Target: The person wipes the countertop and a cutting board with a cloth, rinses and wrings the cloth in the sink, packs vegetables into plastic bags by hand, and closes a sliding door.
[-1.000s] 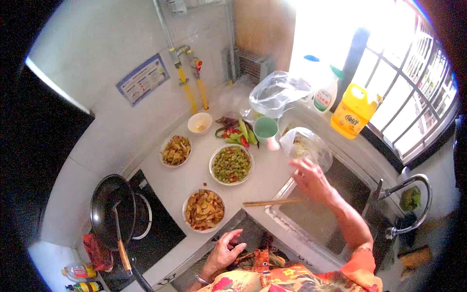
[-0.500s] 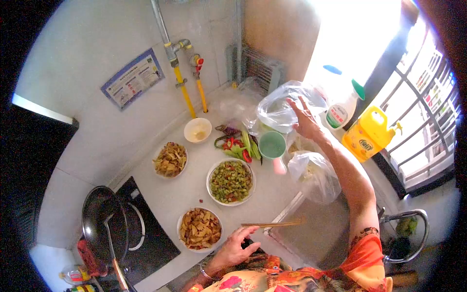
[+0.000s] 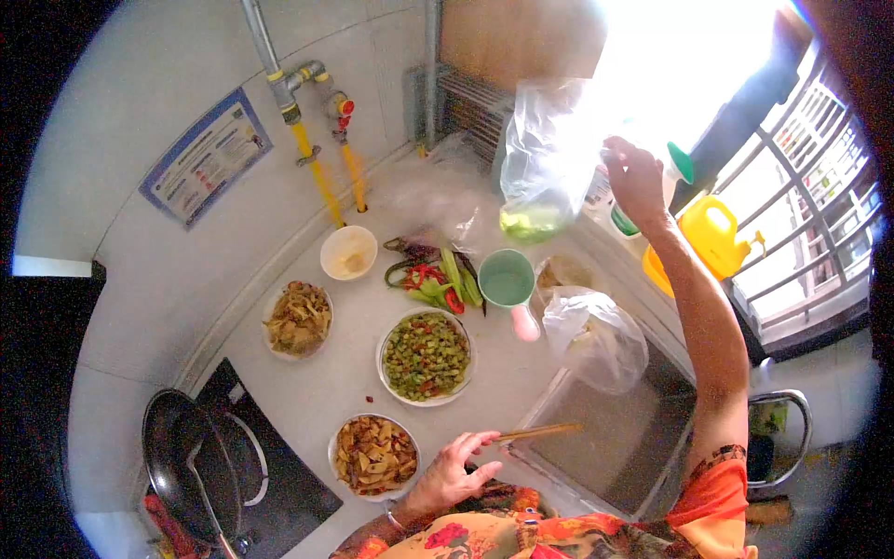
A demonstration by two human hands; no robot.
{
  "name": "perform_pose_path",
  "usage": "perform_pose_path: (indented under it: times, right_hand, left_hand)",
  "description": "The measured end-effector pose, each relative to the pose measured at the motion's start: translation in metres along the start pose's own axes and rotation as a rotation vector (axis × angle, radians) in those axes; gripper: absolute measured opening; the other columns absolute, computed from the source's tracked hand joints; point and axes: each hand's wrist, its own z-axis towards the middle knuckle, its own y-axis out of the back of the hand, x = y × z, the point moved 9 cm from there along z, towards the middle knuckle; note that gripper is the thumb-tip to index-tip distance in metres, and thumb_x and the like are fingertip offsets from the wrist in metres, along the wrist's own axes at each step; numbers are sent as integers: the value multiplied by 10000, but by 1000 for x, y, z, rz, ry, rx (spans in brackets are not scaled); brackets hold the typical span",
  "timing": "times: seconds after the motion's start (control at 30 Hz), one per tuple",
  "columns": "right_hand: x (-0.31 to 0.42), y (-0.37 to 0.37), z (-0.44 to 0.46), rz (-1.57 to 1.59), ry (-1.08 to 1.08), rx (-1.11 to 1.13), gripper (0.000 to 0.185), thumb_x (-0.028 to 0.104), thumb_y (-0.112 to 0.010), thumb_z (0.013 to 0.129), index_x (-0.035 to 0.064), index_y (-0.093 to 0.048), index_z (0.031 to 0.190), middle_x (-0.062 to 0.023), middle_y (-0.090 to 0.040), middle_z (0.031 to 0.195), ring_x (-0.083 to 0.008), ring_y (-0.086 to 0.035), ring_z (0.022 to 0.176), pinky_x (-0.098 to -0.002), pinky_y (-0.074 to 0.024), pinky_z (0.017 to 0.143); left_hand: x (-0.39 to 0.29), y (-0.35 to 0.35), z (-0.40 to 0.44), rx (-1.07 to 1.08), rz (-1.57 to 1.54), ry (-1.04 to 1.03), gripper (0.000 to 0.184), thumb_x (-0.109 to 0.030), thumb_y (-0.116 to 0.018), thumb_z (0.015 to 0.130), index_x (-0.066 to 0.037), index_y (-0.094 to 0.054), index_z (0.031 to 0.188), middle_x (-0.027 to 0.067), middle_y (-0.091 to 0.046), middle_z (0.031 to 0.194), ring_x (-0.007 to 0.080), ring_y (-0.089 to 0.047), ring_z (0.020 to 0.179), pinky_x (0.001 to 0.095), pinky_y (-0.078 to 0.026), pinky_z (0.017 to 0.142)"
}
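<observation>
Beside the window, my right hand (image 3: 638, 182) is raised with its fingers closed on a clear plastic bag (image 3: 545, 168); glare blurs the grip. Something light green lies in the bag's bottom. My left hand (image 3: 456, 475) is at the counter's front edge with thumb and fingers apart, close to the near end of the chopsticks (image 3: 540, 432). Below the raised bag stand a green cup with a pink handle (image 3: 507, 279) and a second clear bag (image 3: 596, 340). Peppers and green vegetables (image 3: 438, 279) lie left of the cup.
Three dishes of chopped food (image 3: 426, 359) (image 3: 374, 455) (image 3: 298, 320) and a small white bowl (image 3: 349, 252) stand on the counter. A wok (image 3: 182, 466) is at left. The sink (image 3: 605, 438), faucet (image 3: 805, 410) and yellow jug (image 3: 708, 233) are at right.
My right hand has gone from above the sink side to the far bag, which now hangs taller and more upright. My left hand has shifted slightly toward the chopsticks. The camera view has shifted.
</observation>
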Motion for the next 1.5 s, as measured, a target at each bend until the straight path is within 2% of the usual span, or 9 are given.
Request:
perform_pose_path:
  times: [0.1, 0.57, 0.7, 0.87, 0.93, 1.1, 1.2, 1.4, 1.5]
  right_hand:
    - [-6, 9, 4, 197, -27, -58, 155, 145, -505, 816, 106, -627, 903, -66, -616, 866, -227, -604, 689, -378, -407, 801]
    - [3, -7, 32, 286, 45, -98, 203, 170, -562, 809, 36, -646, 938, -97, -652, 828, -154, -622, 635, -279, -488, 619]
    - [6, -24, 30, 310, 52, -86, 204, 163, -557, 812, 41, -642, 953, -94, -653, 798, -146, -613, 568, -281, -485, 600]
    - [5, -44, 33, 272, 16, -35, 230, 148, -553, 801, 44, -624, 993, -115, -646, 839, -140, -615, 605, -281, -480, 587]
    - [7, -47, 31, 372, 13, -72, 195, 126, -561, 790, 54, -630, 957, -116, -631, 900, -188, -618, 692, -307, -480, 665]
    - [3, -49, 16, 362, 113, -143, 222, 113, -553, 787, 54, -626, 988, -114, -610, 1026, -183, -608, 794, -286, -476, 703]
    - [-10, -72, 2, 184, 4, 120, 265, 40, -560, 744, 63, -619, 1002, -107, -599, 1062, -226, -590, 879, -314, -457, 796]
    - [4, -65, -39, 80, 229, 275, 667, -94, -567, 640, 140, -436, 1251, -156, -405, 1288, -315, -478, 1103, -387, -442, 905]
    - [-4, -60, -46, -2, 141, 355, 744, -70, -591, 662, 174, -337, 1317, -152, -321, 1345, -324, -512, 1046, -406, -463, 882]
  left_hand:
    - [-4, -8, 2, 21, 33, -11, 469, -280, -598, 792, -30, -478, 1171, 168, -539, 1040, 288, -530, 974, 364, -439, 825]
    - [-10, -36, 3, 45, 109, -57, 498, -226, -623, 772, 0, -452, 1182, 182, -534, 1065, 283, -525, 966, 370, -424, 844]
    - [30, -28, 28, -209, -1, 59, 663, -236, -648, 752, 29, -323, 1265, 213, -525, 1059, 251, -545, 919, 372, -447, 812]
    - [91, -30, 87, -370, -254, 241, 779, -254, -675, 734, 30, -234, 1308, 193, -497, 1085, 221, -568, 834, 362, -501, 694]
    - [114, -54, 99, -246, -553, 532, 776, -272, -665, 744, 25, -223, 1308, 162, -478, 1089, 214, -571, 789, 348, -518, 552]
    - [124, -67, 116, -282, -764, 580, 732, -297, -606, 786, 15, -192, 1302, 143, -478, 1052, 232, -579, 741, 339, -509, 469]
    - [126, -71, 125, -274, -855, 607, 607, -313, -571, 812, -8, -264, 1238, 140, -486, 1037, 234, -587, 712, 333, -507, 457]
    - [142, -70, 135, -365, -968, 639, 341, -311, -528, 854, -70, -429, 1074, 87, -537, 899, 226, -586, 546, 333, -473, 383]
    - [154, -68, 140, -399, -975, 621, 310, -313, -519, 864, -76, -457, 1054, 65, -546, 836, 221, -584, 497, 327, -451, 355]
